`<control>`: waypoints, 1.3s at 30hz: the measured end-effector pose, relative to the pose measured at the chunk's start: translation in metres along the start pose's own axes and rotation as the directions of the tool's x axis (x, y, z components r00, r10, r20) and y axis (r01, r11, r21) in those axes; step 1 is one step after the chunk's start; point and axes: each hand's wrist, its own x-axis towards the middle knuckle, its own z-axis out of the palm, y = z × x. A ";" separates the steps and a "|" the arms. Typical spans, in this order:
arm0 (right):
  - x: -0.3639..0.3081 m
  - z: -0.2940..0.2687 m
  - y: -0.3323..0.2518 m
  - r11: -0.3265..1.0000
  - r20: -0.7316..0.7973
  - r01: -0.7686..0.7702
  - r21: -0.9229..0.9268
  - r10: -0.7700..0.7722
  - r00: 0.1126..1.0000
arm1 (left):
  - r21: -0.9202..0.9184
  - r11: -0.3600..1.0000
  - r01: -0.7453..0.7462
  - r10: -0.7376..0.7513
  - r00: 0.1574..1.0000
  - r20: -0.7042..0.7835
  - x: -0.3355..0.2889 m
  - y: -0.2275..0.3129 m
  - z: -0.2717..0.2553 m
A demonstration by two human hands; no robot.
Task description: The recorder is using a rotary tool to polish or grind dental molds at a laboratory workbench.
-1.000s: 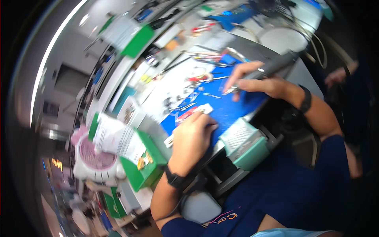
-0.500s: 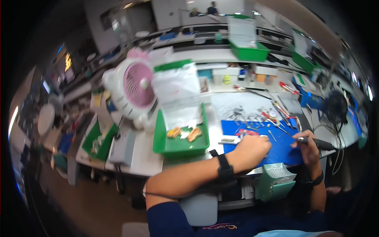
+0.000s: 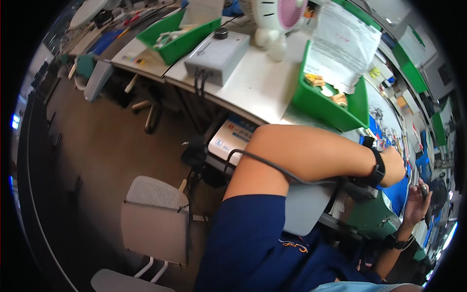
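Note:
At the far right of the view, my left hand (image 3: 393, 167) is curled closed above the blue mat (image 3: 400, 192). Its fingertips face away, so what they hold is hidden. Farther right and nearer to me, my right hand (image 3: 415, 207) grips a dark, pen-like rotary handpiece (image 3: 424, 191), only partly visible. A green bin (image 3: 331, 115) stands left of my left hand, beyond my forearm. In it lie yellowish dental models (image 3: 339, 100) and a printed sheet in a clear sleeve (image 3: 344, 51). Small metal pieces (image 3: 377, 117) lie beside the mat.
A grey control box (image 3: 219, 57) with a black knob stands on the white bench (image 3: 260, 92). Behind it are a pink-and-white fan (image 3: 272, 19) and another green bin (image 3: 187, 46). A light green tray (image 3: 372, 214) hangs below the bench edge. Grey chairs (image 3: 153, 224) stand at lower left.
The view has swung to the left, so the bench, bins and both hands now appear farther right. My left hand stays closed, and my right hand still grips the handpiece.

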 end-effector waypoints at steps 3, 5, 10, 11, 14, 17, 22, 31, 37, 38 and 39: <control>0.011 0.006 -0.012 1.000 0.051 -0.022 0.012 0.021 0.998 | 0.022 1.000 -0.003 0.002 0.998 0.061 0.002 0.001 0.001; 0.015 0.010 -0.014 1.000 0.015 -0.015 0.005 0.015 1.000 | -0.018 1.000 0.019 -0.018 1.000 0.023 0.001 0.001 0.001; 0.002 0.023 0.004 0.994 -0.051 0.082 -0.068 -0.086 0.995 | -0.071 0.997 0.040 -0.044 0.997 -0.064 -0.009 -0.001 -0.011; -0.004 0.027 0.008 0.997 -0.122 0.064 -0.045 -0.069 0.990 | -0.100 0.992 0.072 -0.076 0.996 -0.042 -0.009 0.000 -0.015; -0.014 0.038 0.017 0.995 -0.147 0.078 -0.063 -0.087 0.985 | -0.299 0.951 0.080 -0.110 0.990 -0.084 -0.012 0.004 -0.028; -0.014 0.050 0.018 0.997 -0.194 0.044 -0.068 -0.056 0.979 | -0.398 0.909 0.127 -0.159 0.986 -0.047 -0.008 0.011 -0.036; -0.011 0.070 0.012 0.982 -0.176 0.072 -0.174 -0.103 0.979 | -0.575 0.798 0.180 -0.192 0.981 0.041 -0.001 0.019 -0.042; -0.009 0.074 -0.004 0.980 -0.124 0.102 -0.172 -0.125 0.984 | -0.530 0.827 0.188 -0.088 0.974 0.208 0.002 0.039 -0.067; -0.010 0.061 0.007 0.998 -0.127 -0.010 -0.060 0.003 0.992 | -0.299 0.904 0.306 -0.269 0.950 0.161 -0.026 0.055 -0.133; -0.012 0.059 0.007 0.998 -0.135 -0.011 -0.066 0.002 0.991 | -0.275 0.904 0.326 -0.318 0.945 0.075 -0.034 0.060 -0.146; -0.013 0.059 0.008 0.998 -0.104 0.027 -0.054 -0.032 0.994 | -0.200 0.927 0.318 -0.324 0.946 0.003 -0.043 0.065 -0.161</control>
